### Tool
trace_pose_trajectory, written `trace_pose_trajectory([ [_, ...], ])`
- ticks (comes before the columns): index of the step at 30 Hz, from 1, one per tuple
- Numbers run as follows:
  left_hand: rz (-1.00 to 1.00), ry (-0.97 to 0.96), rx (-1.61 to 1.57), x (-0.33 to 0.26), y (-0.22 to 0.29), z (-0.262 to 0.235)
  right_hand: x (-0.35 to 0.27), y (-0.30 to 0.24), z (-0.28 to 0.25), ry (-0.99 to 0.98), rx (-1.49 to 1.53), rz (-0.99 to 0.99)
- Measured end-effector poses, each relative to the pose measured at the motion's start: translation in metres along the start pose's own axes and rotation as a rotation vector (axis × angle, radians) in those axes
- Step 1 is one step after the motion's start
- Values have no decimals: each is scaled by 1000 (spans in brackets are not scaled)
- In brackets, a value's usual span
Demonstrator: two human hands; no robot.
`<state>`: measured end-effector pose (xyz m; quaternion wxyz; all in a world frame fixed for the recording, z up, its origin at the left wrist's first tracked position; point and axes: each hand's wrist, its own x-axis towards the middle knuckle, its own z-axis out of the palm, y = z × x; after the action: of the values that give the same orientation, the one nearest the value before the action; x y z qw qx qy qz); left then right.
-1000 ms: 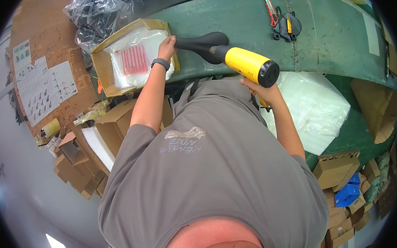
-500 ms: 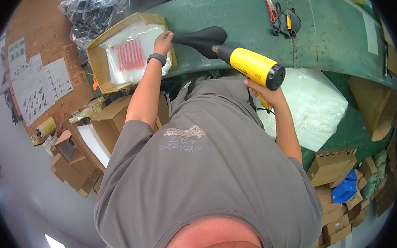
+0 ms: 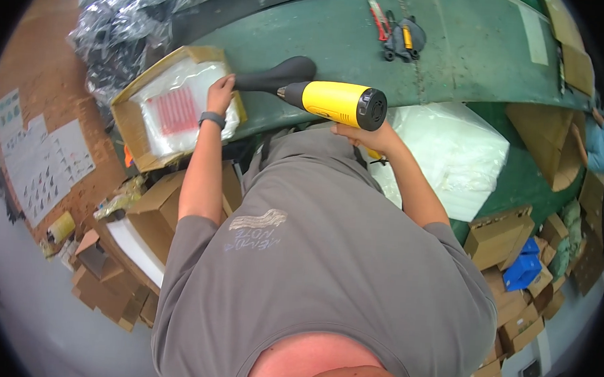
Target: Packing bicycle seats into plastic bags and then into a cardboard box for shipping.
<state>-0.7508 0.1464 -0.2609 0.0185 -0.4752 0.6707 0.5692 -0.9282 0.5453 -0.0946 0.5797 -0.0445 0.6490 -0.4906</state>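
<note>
With the yellow heat gun gripped in the right hand, the black saddle-shaped piece, at twelve o'clock on the green table, should be steadied by the left hand resting at its tip.

The right hand at twelve o'clock is mostly hidden beneath the yellow heat gun — its grip cannot be made out. At ten o'clock the left hand covers part of the clear bag in the cardboard box; the small tools at one o'clock are too small to identify.
</note>
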Motion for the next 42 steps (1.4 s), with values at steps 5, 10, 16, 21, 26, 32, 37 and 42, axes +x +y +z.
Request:
trace_pose_trajectory([
  [5,-29,-16,51,0,0,-7,-22,19,-32,94,183,-62],
  [10,226,-12,469,-12,9,0,-21,55,-84,485,582,-235],
  [16,378,-316,777,-58,42,45,34,137,-220,392,1479,-477],
  [21,183,-373,855,-68,52,88,83,138,-310,627,1387,-472],
  [26,158,-379,673,-73,55,95,114,103,-338,924,615,178],
  [32,155,-197,377,-98,67,78,102,89,-262,1392,-1018,-32],
  [37,235,-172,77,-130,117,63,85,53,-89,588,2,-169],
  [42,441,-229,-95,-184,178,21,36,-24,66,-281,463,-315],
])
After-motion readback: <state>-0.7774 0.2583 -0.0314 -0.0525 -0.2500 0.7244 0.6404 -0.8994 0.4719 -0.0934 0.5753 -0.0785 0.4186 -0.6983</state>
